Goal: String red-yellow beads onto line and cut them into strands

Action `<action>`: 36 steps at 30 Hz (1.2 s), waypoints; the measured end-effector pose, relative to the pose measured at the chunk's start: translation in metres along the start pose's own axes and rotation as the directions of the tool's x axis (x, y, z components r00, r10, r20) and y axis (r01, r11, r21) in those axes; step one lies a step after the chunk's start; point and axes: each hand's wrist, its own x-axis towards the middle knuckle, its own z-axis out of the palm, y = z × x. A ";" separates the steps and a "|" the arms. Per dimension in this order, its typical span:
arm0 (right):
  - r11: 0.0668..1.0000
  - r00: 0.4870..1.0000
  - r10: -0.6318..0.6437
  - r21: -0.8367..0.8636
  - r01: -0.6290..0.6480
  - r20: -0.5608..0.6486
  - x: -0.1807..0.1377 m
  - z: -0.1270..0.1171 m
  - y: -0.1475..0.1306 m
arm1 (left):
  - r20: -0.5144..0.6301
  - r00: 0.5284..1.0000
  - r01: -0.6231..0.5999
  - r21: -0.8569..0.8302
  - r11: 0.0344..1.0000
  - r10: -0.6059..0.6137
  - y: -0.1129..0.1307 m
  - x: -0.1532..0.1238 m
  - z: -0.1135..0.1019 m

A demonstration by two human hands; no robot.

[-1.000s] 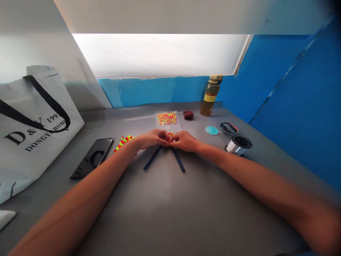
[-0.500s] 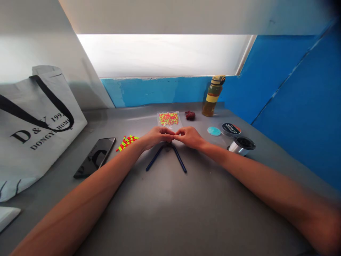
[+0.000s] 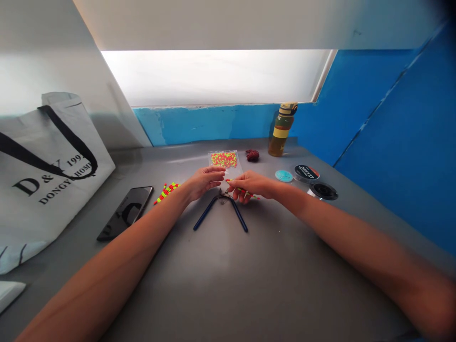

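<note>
My left hand (image 3: 204, 183) hangs open above the head of a blue-handled pair of pliers (image 3: 220, 212), with nothing visible in it. My right hand (image 3: 251, 186) is pinching a short strand of yellow and red beads (image 3: 245, 192) just right of the pliers' jaws. The pliers lie on the grey table (image 3: 228, 275), handles spread toward me. Beyond my hands lies a clear plastic bag of yellow and orange beads (image 3: 223, 159). A longer strand of yellow and red beads (image 3: 166, 193) rests left of my left hand.
A black smartphone (image 3: 125, 213) lies left of my left forearm, beside a white tote bag (image 3: 46, 166). A bottle (image 3: 281, 130) and a dark red lump (image 3: 252, 155) stand at the back. To the right are a pale blue disc (image 3: 284, 176) and spools of line (image 3: 323, 191).
My hands have come apart from their pinch over the pliers. The right hand has moved right, showing the bead strand in it, and the left hand's fingers have opened.
</note>
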 end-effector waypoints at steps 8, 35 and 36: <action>0.992 0.991 0.055 -0.119 -0.041 0.121 -0.003 0.003 0.002 | -0.019 0.999 0.029 -0.082 0.996 -0.031 -0.005 0.001 0.002; 0.896 0.999 0.003 -0.444 -0.017 -0.032 -0.019 -0.001 -0.025 | 0.070 0.996 0.066 -0.073 0.995 -0.060 -0.007 0.001 0.000; 0.880 0.998 -0.016 -0.475 -0.012 -0.056 -0.020 0.001 -0.027 | 0.074 0.996 0.064 -0.071 0.995 -0.059 -0.007 0.002 0.000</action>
